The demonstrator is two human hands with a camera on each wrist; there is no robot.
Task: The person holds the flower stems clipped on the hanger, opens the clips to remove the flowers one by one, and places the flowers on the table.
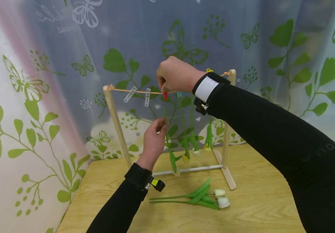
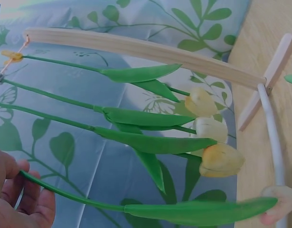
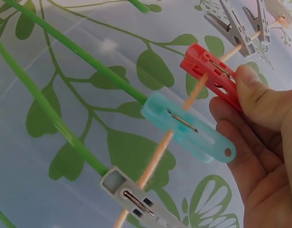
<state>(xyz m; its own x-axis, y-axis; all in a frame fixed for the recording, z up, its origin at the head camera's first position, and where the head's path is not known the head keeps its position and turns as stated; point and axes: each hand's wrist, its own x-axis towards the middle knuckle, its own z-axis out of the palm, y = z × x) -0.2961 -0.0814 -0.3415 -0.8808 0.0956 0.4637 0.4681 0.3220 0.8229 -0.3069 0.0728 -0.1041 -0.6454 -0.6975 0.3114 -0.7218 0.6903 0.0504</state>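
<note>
My right hand (image 1: pixel 177 75) pinches a red clothespin (image 1: pixel 165 95) on the orange string; in the right wrist view the thumb and fingers hold the red clothespin (image 3: pixel 211 76) by its handle end. Lower down, my left hand (image 1: pixel 155 137) holds the green stem of a tulip (image 1: pixel 171 158) between thumb and fingers, its pale bloom hanging down. The left wrist view shows this stem (image 2: pixel 70 193) gripped by the left hand (image 2: pixel 23 199). Beside the red clothespin, a teal clothespin (image 3: pixel 183 124) holds another stem. A grey clothespin (image 3: pixel 136 199) holds a further one.
Several tulips hang upside down from the string on a wooden frame (image 1: pixel 116 124). Two white clothespins (image 1: pixel 130 94) sit at the string's left. Two white tulips (image 1: pixel 196 198) lie on the wooden table (image 1: pixel 257 200) in front. A yellow clothespin (image 1: pixel 209 70) is near the right post.
</note>
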